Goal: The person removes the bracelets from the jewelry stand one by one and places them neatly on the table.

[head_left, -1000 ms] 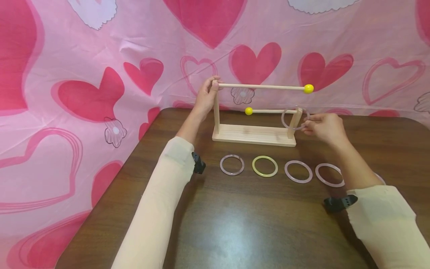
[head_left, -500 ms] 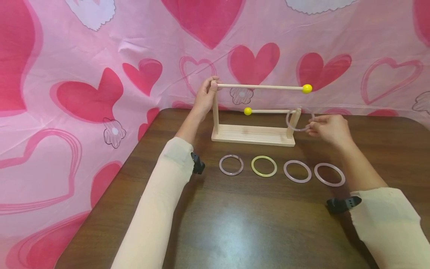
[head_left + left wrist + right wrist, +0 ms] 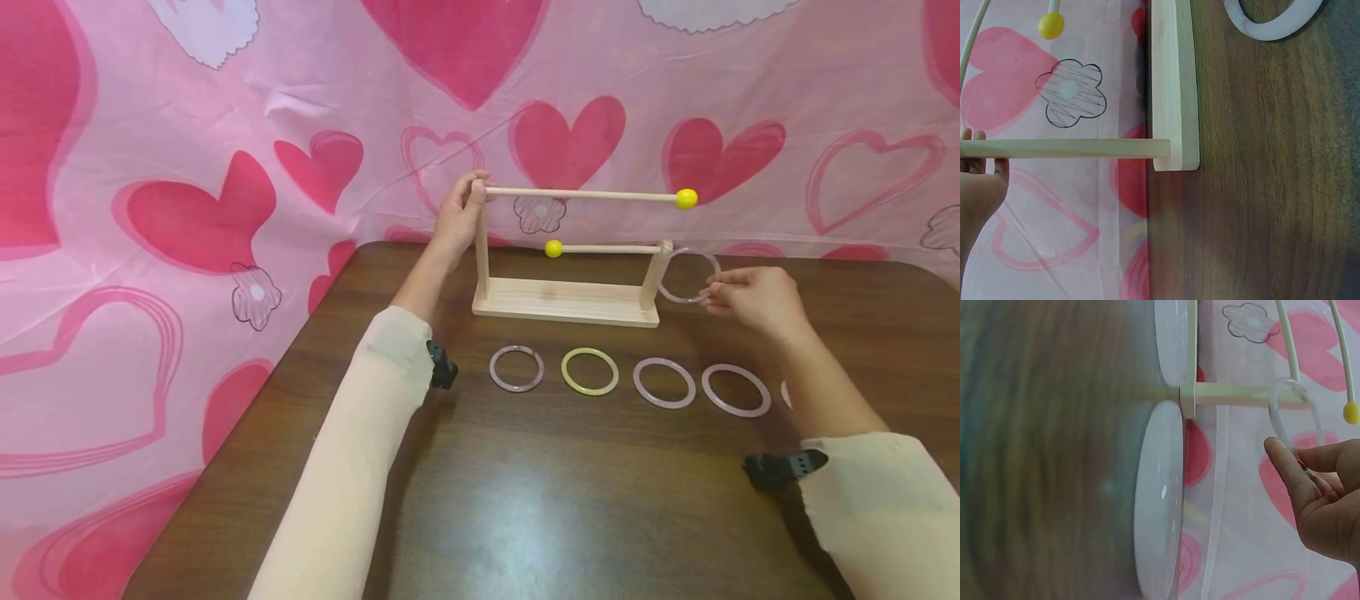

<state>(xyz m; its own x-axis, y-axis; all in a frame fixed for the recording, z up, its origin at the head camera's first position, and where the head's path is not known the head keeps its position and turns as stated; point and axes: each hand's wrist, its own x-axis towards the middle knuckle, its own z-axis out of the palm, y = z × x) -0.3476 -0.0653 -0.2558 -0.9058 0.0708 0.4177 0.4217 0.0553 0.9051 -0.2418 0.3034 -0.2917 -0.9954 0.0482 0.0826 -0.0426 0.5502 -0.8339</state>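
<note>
A wooden rack (image 3: 566, 302) stands on the table, with two posts and two horizontal rods tipped by yellow balls. My left hand (image 3: 459, 218) grips the top of its taller left post (image 3: 1072, 149). Beside the shorter right post (image 3: 652, 279), my right hand (image 3: 757, 302) pinches a pale translucent ring (image 3: 688, 275) between thumb and fingers. The ring is upright in the air, its left edge overlapping that post in the head view. In the right wrist view the same ring (image 3: 1277, 412) shows in front of the post's top. Both rods carry no rings.
In front of the rack a row of rings lies flat: a purplish ring (image 3: 517, 368), a yellow-green ring (image 3: 590, 372), two pale lilac ones, and another partly hidden behind the right forearm. A pink heart-patterned cloth (image 3: 315, 100) hangs behind the dark wooden table (image 3: 480, 500).
My right hand has moved right and slightly down with the ring, bringing it from in front of the lower rod to beside the right post. The left hand keeps its grip on the rack.
</note>
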